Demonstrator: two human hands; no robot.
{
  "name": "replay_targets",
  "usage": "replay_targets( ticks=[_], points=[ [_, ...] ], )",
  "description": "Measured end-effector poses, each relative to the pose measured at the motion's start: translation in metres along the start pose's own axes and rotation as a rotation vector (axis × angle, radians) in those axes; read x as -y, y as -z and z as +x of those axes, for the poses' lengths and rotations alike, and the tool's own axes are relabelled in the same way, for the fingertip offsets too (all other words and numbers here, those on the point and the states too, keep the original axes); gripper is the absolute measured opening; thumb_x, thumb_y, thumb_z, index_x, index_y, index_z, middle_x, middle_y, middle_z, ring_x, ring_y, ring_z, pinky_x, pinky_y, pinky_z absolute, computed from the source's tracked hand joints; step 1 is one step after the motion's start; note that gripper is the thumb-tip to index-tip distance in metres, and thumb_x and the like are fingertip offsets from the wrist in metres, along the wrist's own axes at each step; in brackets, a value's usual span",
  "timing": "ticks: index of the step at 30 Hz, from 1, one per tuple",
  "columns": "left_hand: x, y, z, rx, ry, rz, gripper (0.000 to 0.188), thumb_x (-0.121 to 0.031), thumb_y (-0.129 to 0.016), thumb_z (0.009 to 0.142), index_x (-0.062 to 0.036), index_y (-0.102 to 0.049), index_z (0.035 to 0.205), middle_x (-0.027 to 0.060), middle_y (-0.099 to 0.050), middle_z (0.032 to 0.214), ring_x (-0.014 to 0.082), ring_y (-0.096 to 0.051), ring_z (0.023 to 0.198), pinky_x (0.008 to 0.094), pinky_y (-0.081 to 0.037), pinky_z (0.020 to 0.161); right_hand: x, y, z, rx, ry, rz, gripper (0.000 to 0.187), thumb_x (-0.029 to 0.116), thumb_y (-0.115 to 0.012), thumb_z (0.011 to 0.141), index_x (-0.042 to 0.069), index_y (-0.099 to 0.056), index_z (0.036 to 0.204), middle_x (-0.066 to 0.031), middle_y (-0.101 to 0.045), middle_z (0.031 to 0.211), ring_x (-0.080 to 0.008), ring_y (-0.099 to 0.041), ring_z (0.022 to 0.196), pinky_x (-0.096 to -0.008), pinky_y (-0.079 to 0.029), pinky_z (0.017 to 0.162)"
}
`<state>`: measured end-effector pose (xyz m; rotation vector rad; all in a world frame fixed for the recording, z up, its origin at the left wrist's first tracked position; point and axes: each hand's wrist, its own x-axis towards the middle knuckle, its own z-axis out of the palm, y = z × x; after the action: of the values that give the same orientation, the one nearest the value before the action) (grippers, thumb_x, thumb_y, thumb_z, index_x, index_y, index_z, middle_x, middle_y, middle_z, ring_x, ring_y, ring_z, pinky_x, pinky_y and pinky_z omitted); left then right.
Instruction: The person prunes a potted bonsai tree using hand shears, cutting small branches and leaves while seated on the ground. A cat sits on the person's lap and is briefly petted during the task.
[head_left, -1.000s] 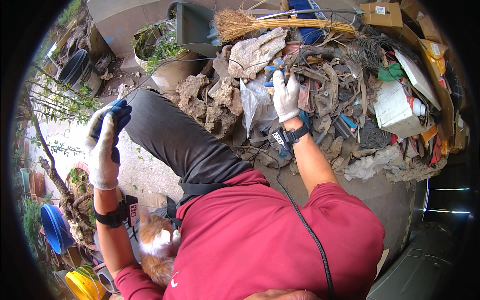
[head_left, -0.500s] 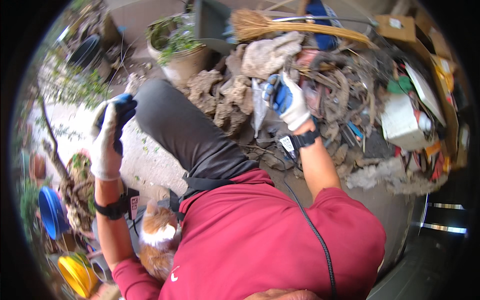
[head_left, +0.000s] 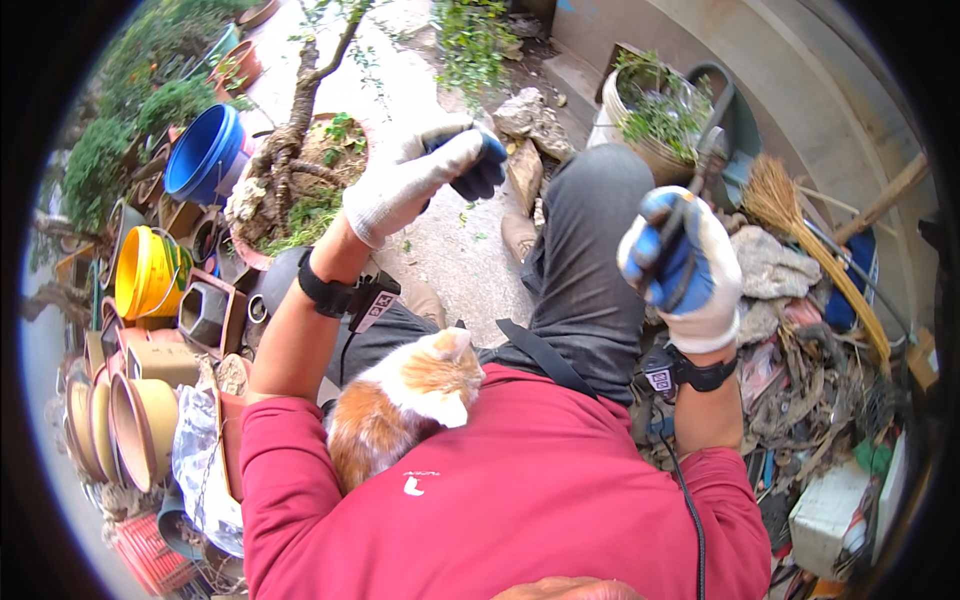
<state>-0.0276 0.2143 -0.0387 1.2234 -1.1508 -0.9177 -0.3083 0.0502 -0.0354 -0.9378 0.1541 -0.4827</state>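
Cluttered yard: right hand (head_left: 683, 262) grips dark tool (head_left: 700, 175) beside broom (head_left: 800, 225).

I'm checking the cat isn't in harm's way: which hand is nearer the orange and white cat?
Left. The left hand is raised above the cat; the right hand, gripping a dark metal tool, is farther off to its right.

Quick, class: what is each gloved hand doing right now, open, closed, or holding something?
Left hand: raised, fingers curled, nothing visible in it.
Right hand: closed around a thin dark tool handle.
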Motion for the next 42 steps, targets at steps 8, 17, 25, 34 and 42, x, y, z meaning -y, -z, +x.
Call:
replay_targets(
  ticks=[8,17,25,34,42],
  points=[
    [0.012,0.060,-0.055,-0.005,0.216,0.087,0.039,-0.033,-0.060,0.105,0.0031,-0.071,0.112,0.0061,-0.072,0.091,0.0111,-0.067,0.080,0.0264,-0.056,0.072,-0.077,-0.036,0.088,0.038,-0.102,-0.245,0.032,0.031,-0.049,0.109,0.002,-0.060,0.115,-0.0100,-0.069,0.092,-0.0195,-0.069,0.080,-0.0275,-0.054,0.064],
    [0.088,0.080,-0.084,0.422,0.528,0.495,0.026,-0.020,-0.061,0.101,0.0016,-0.071,0.111,0.0074,-0.072,0.087,0.0143,-0.066,0.076,0.0323,-0.055,0.072,-0.114,-0.060,0.130,0.326,-0.229,-0.506,0.031,0.028,-0.053,0.107,-0.001,-0.063,0.115,-0.0093,-0.072,0.090,-0.0147,-0.069,0.079,-0.0263,-0.052,0.064],
    [0.117,0.081,-0.088,0.386,0.634,0.599,0.026,-0.022,-0.058,0.095,-0.0003,-0.072,0.099,0.0153,-0.073,0.084,0.0285,-0.071,0.077,0.0411,-0.054,0.072,-0.214,-0.061,0.243,0.550,-0.471,-1.227,0.033,0.036,-0.064,0.093,0.005,-0.067,0.104,-0.0105,-0.072,0.082,-0.0206,-0.066,0.064,-0.0363,-0.054,0.061],
    [0.107,0.094,-0.097,0.251,0.679,0.285,0.031,-0.027,-0.061,0.098,0.0010,-0.072,0.108,0.0076,-0.074,0.083,0.0158,-0.068,0.073,0.0320,-0.056,0.069,-0.313,-0.116,0.292,0.794,0.265,-1.536,0.049,0.049,-0.069,0.090,0.007,-0.069,0.116,-0.0215,-0.073,0.108,-0.0386,-0.071,0.102,-0.0466,-0.056,0.086],
    [0.077,0.095,-0.096,-0.131,0.524,0.158,0.033,-0.030,-0.058,0.103,-0.0007,-0.071,0.098,0.0043,-0.072,0.078,0.0089,-0.065,0.065,0.0243,-0.053,0.059,-0.181,-0.097,0.294,0.528,0.259,-1.157,0.040,0.034,-0.062,0.104,-0.001,-0.075,0.090,-0.0044,-0.071,0.072,-0.0096,-0.065,0.067,-0.0272,-0.049,0.060]
  ],
)
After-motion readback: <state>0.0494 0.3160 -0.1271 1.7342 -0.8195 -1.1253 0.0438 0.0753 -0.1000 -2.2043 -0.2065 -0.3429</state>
